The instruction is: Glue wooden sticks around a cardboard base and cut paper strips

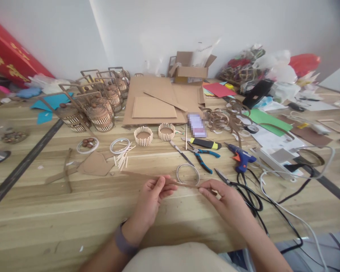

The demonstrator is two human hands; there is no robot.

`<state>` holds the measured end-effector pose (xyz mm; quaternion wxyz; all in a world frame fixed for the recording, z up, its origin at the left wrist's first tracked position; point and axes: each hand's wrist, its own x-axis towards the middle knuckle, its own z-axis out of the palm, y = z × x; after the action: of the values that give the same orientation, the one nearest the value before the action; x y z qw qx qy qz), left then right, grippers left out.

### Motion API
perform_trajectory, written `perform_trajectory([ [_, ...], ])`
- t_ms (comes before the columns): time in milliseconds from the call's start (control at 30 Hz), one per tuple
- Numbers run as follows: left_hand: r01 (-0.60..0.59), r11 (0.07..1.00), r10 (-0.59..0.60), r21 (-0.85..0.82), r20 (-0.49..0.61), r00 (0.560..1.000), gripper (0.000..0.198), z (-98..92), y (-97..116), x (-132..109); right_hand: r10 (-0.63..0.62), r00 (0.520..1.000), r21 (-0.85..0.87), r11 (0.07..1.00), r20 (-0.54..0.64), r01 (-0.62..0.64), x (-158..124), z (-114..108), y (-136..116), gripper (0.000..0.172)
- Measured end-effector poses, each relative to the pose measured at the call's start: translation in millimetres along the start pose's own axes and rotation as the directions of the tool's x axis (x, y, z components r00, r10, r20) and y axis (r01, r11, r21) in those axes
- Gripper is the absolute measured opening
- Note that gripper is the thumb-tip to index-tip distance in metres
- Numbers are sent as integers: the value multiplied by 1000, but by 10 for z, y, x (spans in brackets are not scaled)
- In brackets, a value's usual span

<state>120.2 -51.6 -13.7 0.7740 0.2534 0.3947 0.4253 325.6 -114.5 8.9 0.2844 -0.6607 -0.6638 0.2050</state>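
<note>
A thin brown cardboard strip [147, 176] runs nearly level in front of me, held in both hands above the table. My left hand [154, 194] pinches it between thumb and fingers near its middle. At the strip's right end, my right hand [222, 196] grips it with thumb and forefinger. Just beyond the strip lies a pale ring [188, 173], partly covered by it. Further off stand two small round cups walled with short wooden sticks, a left one [143, 136] and a right one [166, 132]. Loose sticks [124, 160] lie beside white rings [119, 146].
To the right lie pliers [205, 156], a utility knife [205, 143], scissors [238, 185] and a blue glue gun [240, 156] with trailing cables. Cardboard sheets [155, 107] lie at the back. Several lidded stick baskets [99, 115] with tall handles stand left. A cardboard heart [95, 164] lies nearer.
</note>
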Motion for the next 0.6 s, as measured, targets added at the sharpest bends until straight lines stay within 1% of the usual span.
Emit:
perform_trajectory([
  [67,-16,999,16,-37,-7,1000,43,-10,37,17,-66,994,-90,994,-82,59,0,-45,127,23],
  [133,-43,996,41,-73,-30,999,39,-28,82,36,-152,974,-220,969,-169,113,-8,-93,275,25],
  [233,-102,986,93,-129,-76,993,35,-60,169,56,-246,940,-375,916,-239,144,-20,-148,478,26],
  [300,-142,980,129,-140,-98,987,34,-77,234,57,-267,924,-423,896,-274,134,-24,-174,569,24],
  [367,-172,978,160,-118,-102,982,33,-82,287,46,-271,910,-452,885,-315,108,-23,-197,620,22],
  [433,-192,978,186,-78,-77,980,32,-75,314,25,-280,892,-480,873,-354,84,-15,-223,648,22],
  [533,-218,976,218,-7,-24,976,25,-50,297,-11,-306,870,-538,841,-387,57,22,-271,678,25],
  [600,-232,970,232,71,13,973,20,-42,265,-31,-301,878,-586,810,-371,29,64,-302,662,26],
])
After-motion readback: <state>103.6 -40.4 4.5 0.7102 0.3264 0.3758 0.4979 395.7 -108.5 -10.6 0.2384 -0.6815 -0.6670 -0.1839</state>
